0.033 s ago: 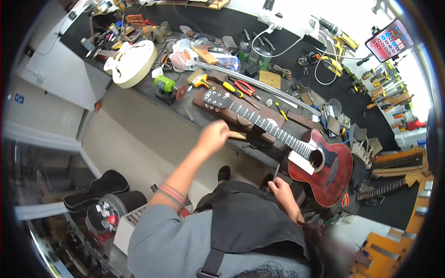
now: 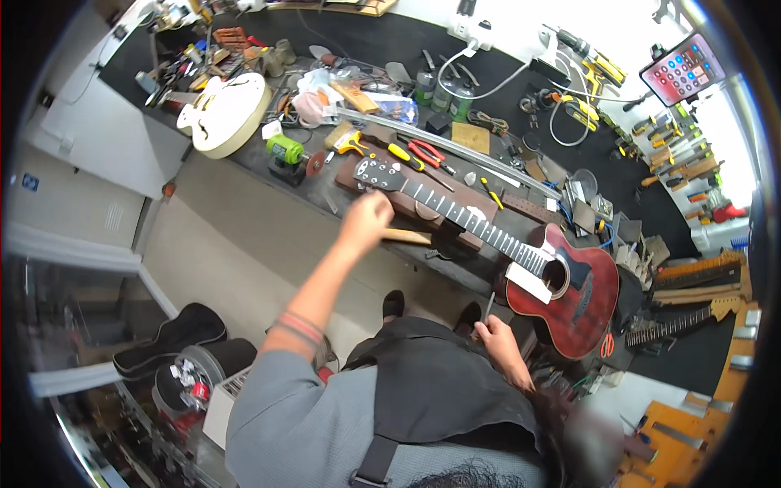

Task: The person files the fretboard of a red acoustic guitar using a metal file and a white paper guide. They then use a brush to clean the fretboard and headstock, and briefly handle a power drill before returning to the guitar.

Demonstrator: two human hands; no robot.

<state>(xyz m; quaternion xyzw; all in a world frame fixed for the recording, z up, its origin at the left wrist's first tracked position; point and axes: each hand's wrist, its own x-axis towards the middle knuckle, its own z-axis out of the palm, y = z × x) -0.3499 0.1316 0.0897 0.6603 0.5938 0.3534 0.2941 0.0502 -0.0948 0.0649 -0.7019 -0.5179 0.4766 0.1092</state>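
The red acoustic guitar (image 2: 598, 293) lies on the workbench, its neck on a brown neck rest (image 2: 482, 209) and a white strip on its body. My left hand (image 2: 366, 218) is just below the headstock (image 2: 378, 172), fingers curled; what they hold, if anything, is hidden. A wooden handle (image 2: 409, 236) sits at the bench's near edge, beside my left wrist. My right hand (image 2: 494, 335) grips a thin metal tool (image 2: 489, 307) upright, left of the guitar body.
A cream guitar body (image 2: 232, 122), green grinder (image 2: 285, 149), pliers (image 2: 431, 156) and screwdrivers (image 2: 407, 157) crowd the bench (image 2: 313, 191). A phone (image 2: 682, 69) is mounted at right. Loose necks (image 2: 671, 325) lie right. A bin (image 2: 175, 382) and black case (image 2: 167, 342) stand lower left.
My left hand has moved up toward the headstock, away from the wooden handle it was touching. My right hand is almost unchanged.
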